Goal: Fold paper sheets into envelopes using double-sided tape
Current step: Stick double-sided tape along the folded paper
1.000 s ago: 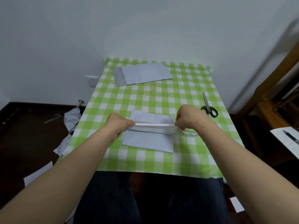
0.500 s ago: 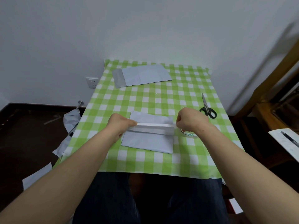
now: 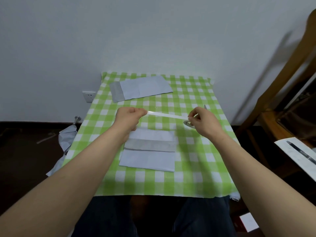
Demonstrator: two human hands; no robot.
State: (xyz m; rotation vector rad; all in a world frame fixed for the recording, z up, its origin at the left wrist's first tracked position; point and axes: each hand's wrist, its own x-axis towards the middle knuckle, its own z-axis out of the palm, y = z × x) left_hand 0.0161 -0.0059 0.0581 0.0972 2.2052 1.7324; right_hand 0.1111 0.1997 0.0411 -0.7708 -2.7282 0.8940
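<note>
A folded white paper sheet (image 3: 148, 157) lies flat on the green checked tablecloth (image 3: 196, 177), with a grey flap band across its middle. Above it, a strip of double-sided tape (image 3: 166, 115) stretches in the air between my hands. My left hand (image 3: 128, 118) pinches the strip's left end. My right hand (image 3: 202, 121) pinches the right end and holds the tape roll (image 3: 187, 124), mostly hidden under its fingers. A finished envelope (image 3: 142, 90) lies at the table's far left.
The tip of the scissors (image 3: 205, 106) shows just behind my right hand. Crumpled paper scraps (image 3: 65, 140) lie on the dark floor to the left. A wooden chair (image 3: 280, 93) and a sheet with a pen (image 3: 301, 154) are at the right.
Both hands have lifted away from the folded sheet and moved toward the far side, holding the tape strip up in the air. The sheet's grey flap is now uncovered.
</note>
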